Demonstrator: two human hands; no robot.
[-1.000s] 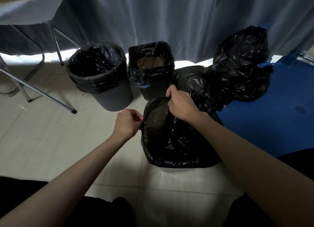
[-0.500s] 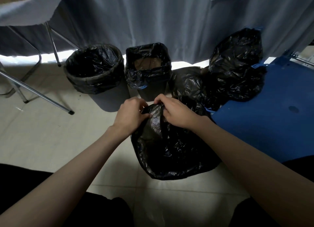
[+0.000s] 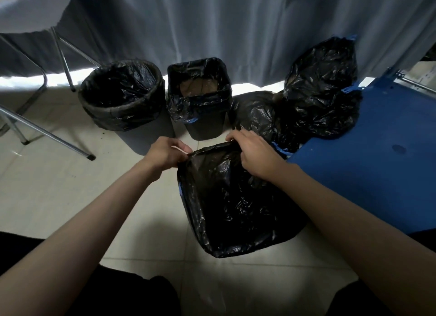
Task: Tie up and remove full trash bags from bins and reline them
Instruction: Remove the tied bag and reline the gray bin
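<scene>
Both hands pinch the top edge of a black trash bag (image 3: pixel 236 202) standing on the tiled floor (image 3: pixel 59 193): left hand (image 3: pixel 166 154) at its left corner, right hand (image 3: pixel 256 154) at its right. Blue surface (image 3: pixel 377 155) borders the bag's right side; open floor lies left. Two tied full bags (image 3: pixel 320 89) stand behind, beside two lined bins, round (image 3: pixel 122 93) and square (image 3: pixel 200 96).

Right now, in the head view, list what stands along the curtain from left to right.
Metal chair legs → round lined bin → square lined bin → tall tied trash bag → blue surface.
</scene>
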